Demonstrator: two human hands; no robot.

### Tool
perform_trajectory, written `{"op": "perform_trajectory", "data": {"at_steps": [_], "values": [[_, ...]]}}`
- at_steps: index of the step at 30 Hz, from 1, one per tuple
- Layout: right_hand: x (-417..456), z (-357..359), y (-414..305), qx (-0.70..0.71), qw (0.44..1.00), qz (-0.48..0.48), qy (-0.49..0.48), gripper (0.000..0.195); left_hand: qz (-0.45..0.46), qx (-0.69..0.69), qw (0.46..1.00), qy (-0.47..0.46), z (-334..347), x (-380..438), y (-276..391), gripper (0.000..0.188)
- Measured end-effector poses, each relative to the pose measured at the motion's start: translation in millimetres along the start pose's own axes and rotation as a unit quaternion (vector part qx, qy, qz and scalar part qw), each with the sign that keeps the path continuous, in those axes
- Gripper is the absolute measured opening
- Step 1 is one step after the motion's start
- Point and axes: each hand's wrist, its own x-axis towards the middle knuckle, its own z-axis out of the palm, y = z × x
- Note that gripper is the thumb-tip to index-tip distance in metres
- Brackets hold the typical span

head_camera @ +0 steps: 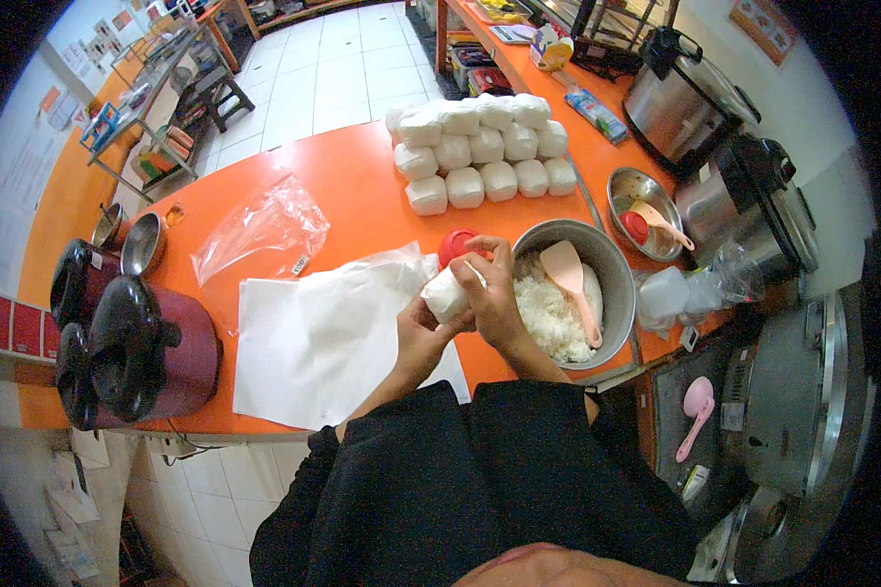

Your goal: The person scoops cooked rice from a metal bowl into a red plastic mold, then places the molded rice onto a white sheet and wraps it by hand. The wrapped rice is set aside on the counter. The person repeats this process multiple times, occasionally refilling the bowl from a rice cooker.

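Between my two hands is a small paper-wrapped packet (444, 293), white and rounded. My left hand (424, 339) cups it from below and the left, while my right hand (493, 297) grips its upper right side. Just behind the packet sits a red plastic cup (457, 245), partly covered by my right fingers. White wrapping paper sheets (316, 345) lie under and left of my hands. To the right stands a metal pot (626, 293) of cooked white rice (547, 319), with a pale pink rice paddle (564, 268) resting in it. Similar wrapped packets (484, 147) are stacked in rows farther back.
A clear plastic bag (264, 231) lies on the orange table (316, 172). Purple rice cookers (183, 352) and metal bowls (144, 243) stand at left. On the right are a steel bowl (617, 187) with utensils, steel cookers (727, 205), plastic-bagged containers (664, 293) and a pink ladle (697, 403).
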Motion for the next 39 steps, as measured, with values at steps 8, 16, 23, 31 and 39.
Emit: {"op": "perform_trajectory", "data": {"at_steps": [8,16,23,31,39], "values": [[-4,-75,22,0.146,0.987,0.055,0.047,0.047,-0.031,-0.157,0.987,-0.026,-74,140,-24,0.07],[-73,-169,58,-0.026,0.978,0.13,0.162,0.021,-0.093,0.064,0.984,0.139,-213,348,-50,0.077],[-56,-169,60,-0.281,0.949,0.142,0.023,0.022,-0.083,0.256,0.937,0.221,-188,362,-41,0.068],[-26,-158,77,-0.429,0.882,0.108,-0.16,0.035,0.145,0.305,0.939,0.064,-42,133,-38,0.042],[-13,-160,102,-0.429,0.878,0.085,-0.193,0.032,0.166,0.71,0.681,-0.066,6,107,-60,0.084]]}}
